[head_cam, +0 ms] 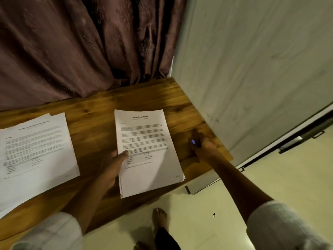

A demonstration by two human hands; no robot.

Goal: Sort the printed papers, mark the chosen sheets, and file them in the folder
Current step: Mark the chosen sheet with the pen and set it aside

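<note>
While the left hand [112, 164] pressed a flat thumb on the stack [147, 141], the right hand [205, 147] gripped a pen [193, 142] in curled fingers; marking seemingly came next, needing its tip brought onto that stack.

A wooden table [93, 112] held two paper piles. The printed stack [147, 150] lay near centre, a second pile [36, 147] well apart at its nine o'clock. The left hand [113, 165] lay flat against the stack's nine o'clock edge, its thumb [124, 153] pressing the top sheet. At the stack's three o'clock, the right hand [205, 147] curled round a small dark object [193, 142] with a blue glint, too blurred to name. A brown curtain [72, 51] hung at twelve o'clock, and a bare foot [160, 219] stood at six.
</note>
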